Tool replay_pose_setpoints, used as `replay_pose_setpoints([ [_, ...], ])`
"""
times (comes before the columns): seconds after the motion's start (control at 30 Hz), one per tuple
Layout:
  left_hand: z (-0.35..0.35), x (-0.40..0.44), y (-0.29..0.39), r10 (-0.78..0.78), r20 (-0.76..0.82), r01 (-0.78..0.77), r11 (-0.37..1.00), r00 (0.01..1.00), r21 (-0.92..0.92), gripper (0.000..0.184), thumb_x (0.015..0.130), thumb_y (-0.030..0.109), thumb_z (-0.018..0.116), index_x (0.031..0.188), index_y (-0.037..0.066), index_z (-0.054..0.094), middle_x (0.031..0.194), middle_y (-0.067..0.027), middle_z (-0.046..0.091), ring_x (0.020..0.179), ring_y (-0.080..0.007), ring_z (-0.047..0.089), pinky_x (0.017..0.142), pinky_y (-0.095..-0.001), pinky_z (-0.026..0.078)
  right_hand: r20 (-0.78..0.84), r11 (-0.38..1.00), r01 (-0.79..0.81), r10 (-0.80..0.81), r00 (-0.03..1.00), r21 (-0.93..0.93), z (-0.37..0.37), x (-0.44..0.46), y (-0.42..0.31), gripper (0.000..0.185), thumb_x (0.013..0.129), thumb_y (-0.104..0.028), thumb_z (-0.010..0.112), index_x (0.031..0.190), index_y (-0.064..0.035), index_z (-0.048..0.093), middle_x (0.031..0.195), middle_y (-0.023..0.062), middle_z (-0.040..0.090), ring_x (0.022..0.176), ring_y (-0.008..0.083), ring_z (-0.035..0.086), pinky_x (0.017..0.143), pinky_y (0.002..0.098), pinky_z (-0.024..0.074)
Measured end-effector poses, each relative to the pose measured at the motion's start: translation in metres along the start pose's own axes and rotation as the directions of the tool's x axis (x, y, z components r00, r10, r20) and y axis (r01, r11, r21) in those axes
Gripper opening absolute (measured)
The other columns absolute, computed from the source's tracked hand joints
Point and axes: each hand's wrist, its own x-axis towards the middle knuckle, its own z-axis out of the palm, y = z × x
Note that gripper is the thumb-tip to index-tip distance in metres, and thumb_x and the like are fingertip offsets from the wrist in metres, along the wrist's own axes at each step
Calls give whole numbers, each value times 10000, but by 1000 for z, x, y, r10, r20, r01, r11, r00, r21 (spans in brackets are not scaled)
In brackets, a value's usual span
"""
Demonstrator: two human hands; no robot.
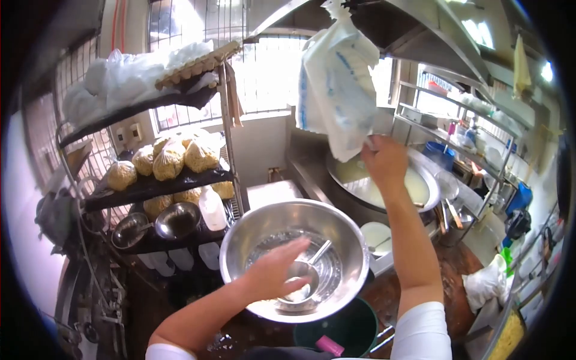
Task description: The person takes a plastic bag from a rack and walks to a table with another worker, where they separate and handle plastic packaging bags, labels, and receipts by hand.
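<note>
the right hand is pinching the bottom corner of the plastic bags, which are hanging before a window. well apart, the left hand, blurred, is stretching its fingers over the metal bowl; whether it is touching the ladle inside is unclear.

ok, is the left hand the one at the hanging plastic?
No, the right hand is at the hanging plastic; the left hand is over the bowl.
</note>
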Motion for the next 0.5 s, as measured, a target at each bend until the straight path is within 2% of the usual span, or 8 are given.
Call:
replay_pose_setpoints([
  [0.07, -4, 55, 19, -122, -121, 123, 992, 985, 8, 852, 844, 366, 719, 1495, 3, 307, 1444, -256, 451, 1314, -375, 481, 1089, -420, 391, -40, 992, 76, -72, 997, 104, -10, 11, -28, 203, 732, -214, 688, 870, -65, 671, 791, 129, 657, 742, 350, 638, 666, 469, 485],
  [0.13, 1, 112, 11, -174, -344, 98, 969, 923, -228, 922, 829, 349, 741, 1524, 5, 243, 1462, -236, 444, 1324, -361, 478, 1087, -425, 387, -62, 979, 85, -75, 995, 185, -14, 20, -54, 191, 714, -208, 700, 833, -61, 675, 788, 144, 652, 752, 356, 634, 659, 464, 484],
  [0.2, 0, 165, -6, -224, -438, 17, 903, 871, -428, 745, 885, 296, 696, 1474, 11, 341, 1376, -187, 529, 1257, -308, 536, 1042, -397, 430, 32, 949, 33, -45, 998, 314, -20, 32, -77, 212, 703, -206, 720, 860, -67, 693, 809, 146, 664, 772, 351, 641, 682, 447, 500],
  [0.27, -3, 189, -20, -299, -458, -177, 644, 837, -744, 593, 931, 276, 646, 1416, 38, 401, 1264, -141, 589, 1163, -260, 589, 980, -371, 475, 171, 880, -39, -48, 984, 473, -29, 43, -91, 236, 712, -206, 737, 905, -73, 711, 837, 145, 683, 795, 344, 655, 717, 429, 519],
  [0.3, -6, 197, -23, -340, -453, -272, 464, 824, -843, 518, 954, 267, 621, 1387, 52, 431, 1207, -118, 619, 1116, -236, 616, 949, -357, 498, 171, 814, -68, -39, 984, 577, -33, 46, -89, 254, 735, -230, 730, 945, -89, 713, 887, 137, 688, 842, 326, 660, 761, 430, 516],
  [0.37, -24, 200, 0, -463, -383, -244, 332, 799, -911, 362, 988, 253, 572, 1292, 76, 487, 1100, -73, 638, 1012, -186, 640, 888, -340, 528, 180, 639, -120, -30, 983, 760, -37, 50, -84, 292, 779, -278, 718, 1026, -120, 717, 986, 119, 698, 935, 291, 669, 851, 430, 509],
  [0.43, -35, 202, 11, -555, -344, -262, 224, 758, -939, 265, 998, 277, 571, 1186, 91, 549, 995, -43, 653, 870, -161, 668, 803, -361, 568, -18, 804, 100, -111, 994, 587, -32, 52, -67, 334, 801, -321, 723, 1064, -115, 718, 1099, 107, 679, 1013, 285, 648, 875, 414, 512],
  [0.5, -38, 201, -4, -518, -315, -252, 191, 796, -949, 257, 1012, 294, 543, 1178, 99, 559, 1001, -44, 671, 895, -171, 682, 806, -370, 572, -108, 866, 247, -222, 969, 434, -23, 52, -56, 346, 814, -337, 727, 1078, -114, 720, 1187, 92, 656, 1071, 284, 627, 885, 404, 516],
])
